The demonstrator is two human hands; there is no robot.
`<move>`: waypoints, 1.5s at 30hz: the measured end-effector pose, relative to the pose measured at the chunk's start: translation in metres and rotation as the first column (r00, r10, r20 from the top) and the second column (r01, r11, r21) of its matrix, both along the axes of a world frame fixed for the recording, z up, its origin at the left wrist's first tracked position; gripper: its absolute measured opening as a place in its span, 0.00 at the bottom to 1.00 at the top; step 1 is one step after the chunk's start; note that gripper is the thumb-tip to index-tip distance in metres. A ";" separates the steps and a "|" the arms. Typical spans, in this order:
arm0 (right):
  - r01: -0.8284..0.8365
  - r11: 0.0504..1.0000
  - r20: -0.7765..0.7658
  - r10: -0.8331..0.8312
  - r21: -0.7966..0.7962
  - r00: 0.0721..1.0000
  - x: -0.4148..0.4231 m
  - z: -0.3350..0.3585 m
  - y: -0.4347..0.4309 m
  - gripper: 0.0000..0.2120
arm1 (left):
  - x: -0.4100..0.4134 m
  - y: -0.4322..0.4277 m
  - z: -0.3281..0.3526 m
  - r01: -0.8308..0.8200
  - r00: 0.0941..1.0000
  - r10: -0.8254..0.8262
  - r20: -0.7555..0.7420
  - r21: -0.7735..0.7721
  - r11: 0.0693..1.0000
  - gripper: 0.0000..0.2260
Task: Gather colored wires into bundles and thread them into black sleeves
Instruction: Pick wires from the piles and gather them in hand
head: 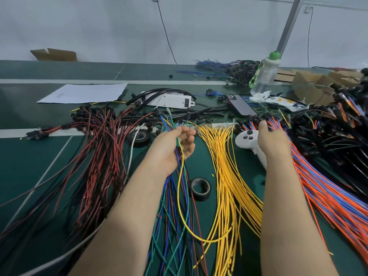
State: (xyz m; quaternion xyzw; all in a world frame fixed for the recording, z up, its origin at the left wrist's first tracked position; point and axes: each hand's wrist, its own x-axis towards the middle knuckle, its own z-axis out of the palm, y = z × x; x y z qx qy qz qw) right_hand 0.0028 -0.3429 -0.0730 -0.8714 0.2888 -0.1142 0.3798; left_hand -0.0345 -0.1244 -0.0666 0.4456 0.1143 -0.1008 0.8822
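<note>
My left hand (175, 145) grips a small bunch of blue, green and yellow wires (182, 176) above the green table; their tips fan out past my fingers. My right hand (272, 140) reaches over the pile of orange and blue wires (326, 196) at the right, fingers down among their far ends; whether it grasps any wire is hidden. A thick fan of loose yellow wires (225, 176) lies between my two arms. Red and black wires (95, 156) with black end pieces spread out at the left. Black sleeves (159, 92) lie beside a white power strip.
Two rolls of black tape (200, 188) (139, 137) lie on the table. A white controller (249, 141) sits under my right wrist. A phone (242, 107), a clear bottle (265, 76), a paper sheet (85, 93) and cardboard boxes (306, 80) stand further back.
</note>
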 end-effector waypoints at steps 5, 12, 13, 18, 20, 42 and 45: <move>-0.016 1.000 -0.035 0.016 -0.017 0.999 0.000 -0.003 -0.001 0.33 | 0.000 -0.001 0.000 -0.001 1.000 0.001 0.004 0.015 1.000 0.13; -0.010 0.999 -0.148 0.005 -0.033 0.989 0.000 -0.007 0.003 0.39 | -0.001 0.000 0.000 -0.001 1.000 0.000 0.017 0.031 1.000 0.12; -0.002 0.999 -0.148 -0.002 -0.033 0.989 0.001 -0.008 0.003 0.38 | -0.001 0.000 0.000 0.000 1.000 0.000 0.017 0.031 1.000 0.12; 0.006 0.999 -0.140 -0.011 -0.038 0.990 0.002 -0.010 0.001 0.37 | 0.000 0.001 -0.001 0.001 1.000 -0.002 0.025 0.039 0.999 0.12; 0.010 0.999 -0.117 -0.014 -0.036 0.993 0.002 -0.011 0.000 0.36 | 0.000 0.001 -0.002 0.001 1.000 -0.002 0.026 0.037 0.999 0.12; -0.669 0.725 0.219 0.688 -0.163 0.692 -0.025 0.050 0.084 0.18 | 0.005 -0.006 -0.007 0.023 0.993 -0.022 0.115 -0.007 1.000 0.09; -0.779 0.593 0.085 0.803 -0.205 0.590 -0.027 0.052 0.092 0.20 | 0.007 -0.003 -0.008 -0.007 0.995 0.010 0.095 -0.032 0.999 0.09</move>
